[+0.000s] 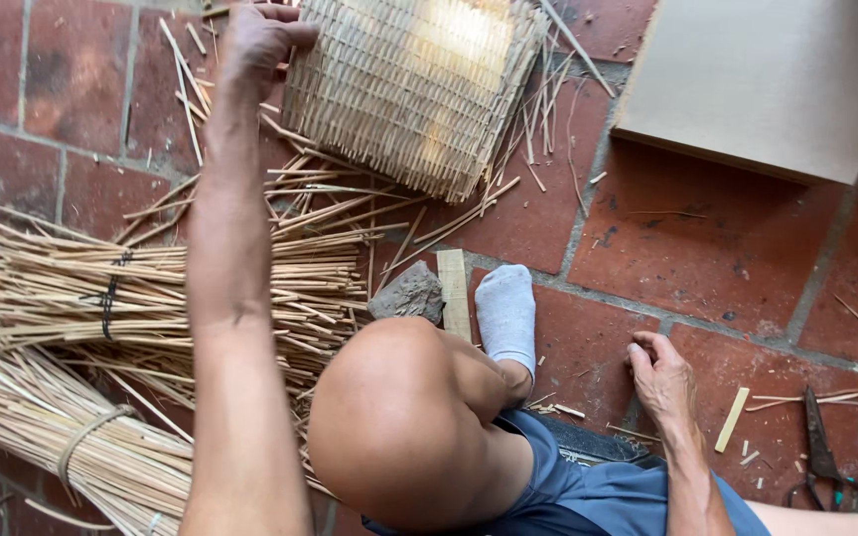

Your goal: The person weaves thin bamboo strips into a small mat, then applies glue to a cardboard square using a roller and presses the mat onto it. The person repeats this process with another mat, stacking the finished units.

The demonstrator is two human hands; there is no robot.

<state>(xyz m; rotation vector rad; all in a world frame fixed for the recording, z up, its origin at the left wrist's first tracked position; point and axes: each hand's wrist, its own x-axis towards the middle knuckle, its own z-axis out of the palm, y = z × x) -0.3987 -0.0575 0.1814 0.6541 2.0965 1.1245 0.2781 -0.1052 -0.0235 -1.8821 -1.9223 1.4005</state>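
Woven from thin pale bamboo splints, the basket (pixel 414 84) lies on its side on the red tile floor (pixel 707 248) at about twelve o'clock from the person's bent knee (pixel 389 417). It looks light and springy rather than rigid, its weave open, with loose unfinished splint ends bristling at the lower rim; I judge those ends snap or splay easily, so the firmer woven edge is the better place to take hold. The left hand (pixel 260 40) reaches up to the basket's upper left corner at eleven o'clock, its fingers (pixel 295 35) curled onto that edge, though the frame cuts off the top, so how fully they close on it is hard to tell. The right hand (pixel 662 377) rests at three o'clock, fingers relaxed and spread on the floor, grasping nothing.

Around the basket, loose splints (pixel 340 199) lie scattered beneath and beside it. At nine o'clock sit tied bundles of bamboo strips (pixel 71 288), crowding the left arm's path. A grey stone (pixel 409 295) and a short wooden slat (pixel 454 293) lie just beside the socked foot (pixel 506 313). A flat pale board (pixel 777 79) sits at two o'clock, and dark shears (pixel 821 447) at four o'clock, well apart from the basket
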